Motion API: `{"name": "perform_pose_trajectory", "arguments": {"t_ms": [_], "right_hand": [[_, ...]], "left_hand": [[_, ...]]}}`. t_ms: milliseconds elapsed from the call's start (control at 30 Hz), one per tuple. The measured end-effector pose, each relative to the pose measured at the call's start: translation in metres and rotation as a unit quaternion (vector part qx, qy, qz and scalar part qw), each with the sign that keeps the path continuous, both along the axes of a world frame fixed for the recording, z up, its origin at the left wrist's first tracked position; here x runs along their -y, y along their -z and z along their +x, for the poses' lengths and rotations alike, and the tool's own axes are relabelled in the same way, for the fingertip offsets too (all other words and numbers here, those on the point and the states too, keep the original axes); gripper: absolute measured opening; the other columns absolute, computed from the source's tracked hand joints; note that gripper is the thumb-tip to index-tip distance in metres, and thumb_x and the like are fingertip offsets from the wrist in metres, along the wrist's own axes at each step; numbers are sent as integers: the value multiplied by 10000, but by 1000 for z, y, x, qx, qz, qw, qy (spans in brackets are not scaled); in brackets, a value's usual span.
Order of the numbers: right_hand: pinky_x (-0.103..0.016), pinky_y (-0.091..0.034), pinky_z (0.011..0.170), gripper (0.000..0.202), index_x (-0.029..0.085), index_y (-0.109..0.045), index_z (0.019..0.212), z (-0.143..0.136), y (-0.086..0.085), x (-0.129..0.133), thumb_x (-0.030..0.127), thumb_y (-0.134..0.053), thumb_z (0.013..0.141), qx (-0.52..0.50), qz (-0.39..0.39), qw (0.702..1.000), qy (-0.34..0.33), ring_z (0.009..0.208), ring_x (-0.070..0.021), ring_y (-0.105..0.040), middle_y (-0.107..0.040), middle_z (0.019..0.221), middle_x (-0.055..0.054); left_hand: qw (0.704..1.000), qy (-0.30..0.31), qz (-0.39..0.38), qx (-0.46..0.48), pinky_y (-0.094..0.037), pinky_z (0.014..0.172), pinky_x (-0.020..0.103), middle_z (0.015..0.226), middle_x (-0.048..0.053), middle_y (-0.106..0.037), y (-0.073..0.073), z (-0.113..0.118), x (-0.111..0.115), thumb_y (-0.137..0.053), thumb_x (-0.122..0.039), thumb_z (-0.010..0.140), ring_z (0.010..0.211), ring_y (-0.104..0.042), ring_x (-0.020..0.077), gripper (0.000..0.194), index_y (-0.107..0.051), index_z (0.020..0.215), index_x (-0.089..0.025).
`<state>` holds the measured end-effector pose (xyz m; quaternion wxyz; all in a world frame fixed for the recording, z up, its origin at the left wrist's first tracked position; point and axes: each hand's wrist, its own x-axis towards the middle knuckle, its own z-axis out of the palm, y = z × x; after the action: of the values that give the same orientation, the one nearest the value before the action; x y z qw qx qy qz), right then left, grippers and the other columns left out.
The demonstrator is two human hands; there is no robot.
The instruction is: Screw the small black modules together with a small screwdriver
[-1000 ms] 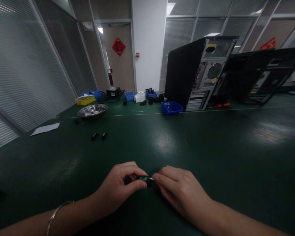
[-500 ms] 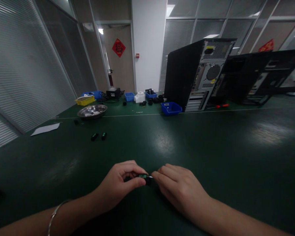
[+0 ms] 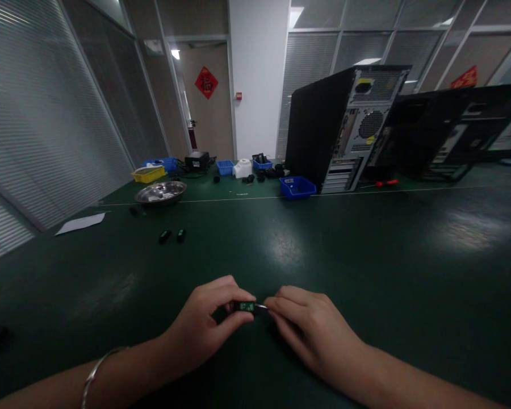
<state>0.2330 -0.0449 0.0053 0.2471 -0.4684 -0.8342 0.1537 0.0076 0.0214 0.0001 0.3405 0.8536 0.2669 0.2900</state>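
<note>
Head view: your left hand [image 3: 204, 332] pinches the small green board [image 3: 244, 307] just above the near counter [image 3: 366, 255]; your right hand [image 3: 310, 335] nips its metal end. Judging by this, you're mid-fitting; next, steady alignment.

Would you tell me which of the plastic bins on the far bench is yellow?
The yellow bin at the far left, behind the metal bowl; the other bins are blue.

Sat at 12 o'clock: computer tower [image 3: 344, 128], blue bin [image 3: 297, 186]. Lay at 10 o'clock: steel bowl [image 3: 160, 192], paper sheet [image 3: 80, 223], two small black pieces [image 3: 172, 236].
</note>
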Motion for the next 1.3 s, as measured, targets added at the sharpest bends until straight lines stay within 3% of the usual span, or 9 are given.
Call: {"name": "perform_pose_trajectory", "arguments": {"t_ms": [267, 533, 1300], "right_hand": [[-270, -443, 659, 224, 182, -672, 1042, -2, 1, 0, 140, -461, 978, -3, 12, 1000, -2, 765, -180, -616, -656, 877, -52], [-271, -439, 651, 222, 183, -667, 1065, -2, 5, 0, 133, -470, 976, 15, 44, 999, -1, 766, -179, -623, -666, 881, -47], [-287, -436, 630, 215, 173, -660, 1078, -4, 7, -1, 135, -464, 997, 36, 117, 992, -3, 732, -183, -602, -666, 854, -43]], "left_hand": [[1000, 1, -6, 4, -449, 676, 292, 811, 44, -643, 1, 1, 1, -674, -174, 891, 739, -596, 184, 168, -744, 1044, -174], [998, -15, -62, -6, -448, 694, 289, 820, 35, -650, -5, 3, 2, -671, -215, 894, 752, -594, 184, 144, -766, 1003, -204], [986, -11, -167, 25, -441, 678, 289, 803, 35, -631, -4, 4, -2, -688, -291, 846, 746, -582, 187, 163, -782, 927, -186]]}}
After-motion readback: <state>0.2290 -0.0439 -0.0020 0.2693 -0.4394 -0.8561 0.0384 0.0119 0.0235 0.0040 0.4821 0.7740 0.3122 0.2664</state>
